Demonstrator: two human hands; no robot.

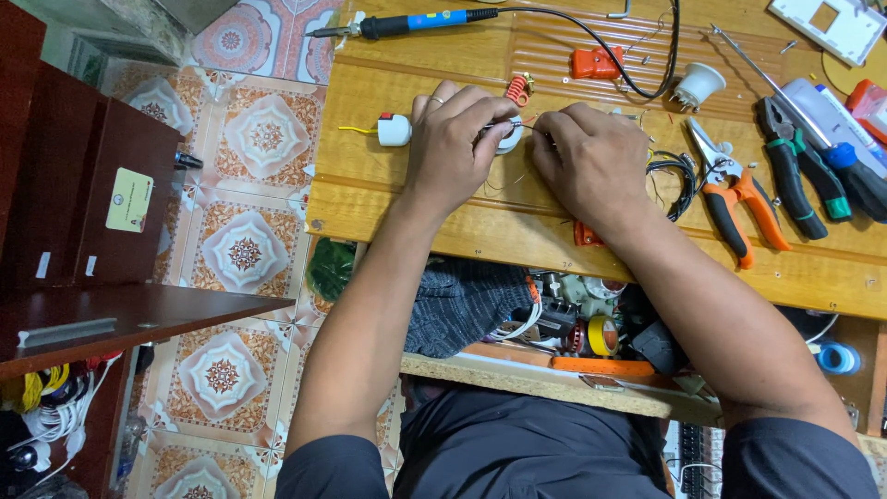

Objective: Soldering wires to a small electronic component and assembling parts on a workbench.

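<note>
My left hand (459,140) and my right hand (591,159) meet over a small round white part (509,138) on the wooden bench (388,199). Both hands pinch thin wires at that part, fingers closed. A white plug piece (394,129) with a yellow wire lies just left of my left hand. An orange coiled spring (518,90) sits right above the fingers. A bundle of black wire (679,176) lies beside my right hand.
A blue-handled soldering iron (416,22) lies at the bench's far edge. Orange pliers (739,194), green-black pliers (795,166), a white socket (698,85) and an orange clip (594,63) lie to the right. An open drawer (554,323) below holds tape and parts. Dark shelves (83,231) stand left.
</note>
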